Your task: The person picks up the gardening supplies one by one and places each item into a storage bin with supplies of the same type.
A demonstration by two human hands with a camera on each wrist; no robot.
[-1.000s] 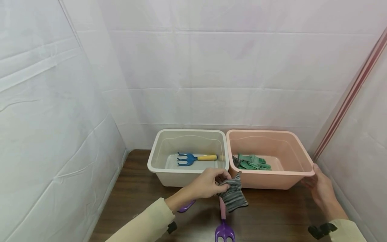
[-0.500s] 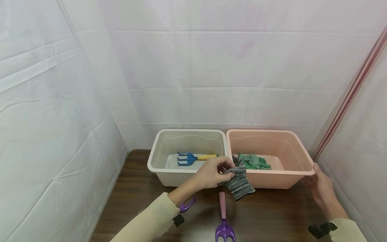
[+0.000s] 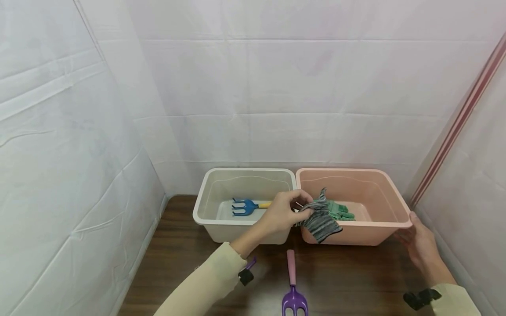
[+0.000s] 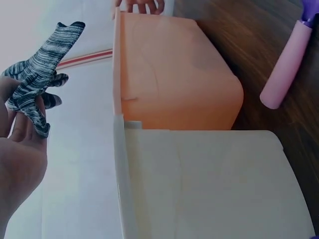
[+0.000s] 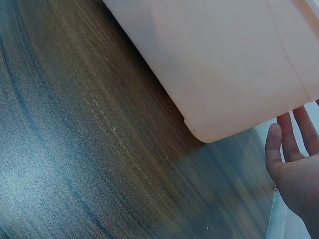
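My left hand [image 3: 282, 213] pinches a grey-and-black knitted glove [image 3: 321, 219] at the near left corner of the pink bin [image 3: 356, 226]. Part of the glove hangs over the front rim, and in the left wrist view its striped fingers [image 4: 52, 47] point upward. Inside the pink bin lie green gloves [image 3: 341, 211], partly hidden by the knitted one. At the bin's near right corner, my right hand [image 3: 421, 243] holds the rim, with fingers [image 5: 289, 139] against the outer wall below it.
Left of the pink bin and touching it stands a white bin [image 3: 227, 223] holding a blue hand rake [image 3: 247, 207] with a yellow handle. A purple garden fork [image 3: 292, 285] with a pink handle lies on the wooden table [image 3: 348, 281]. Another purple piece [image 3: 251, 263] is mostly hidden by the left arm.
My left hand has carried the knitted glove up and to the right, from in front of the bins to over the pink bin's front rim. The right hand stays at its corner.
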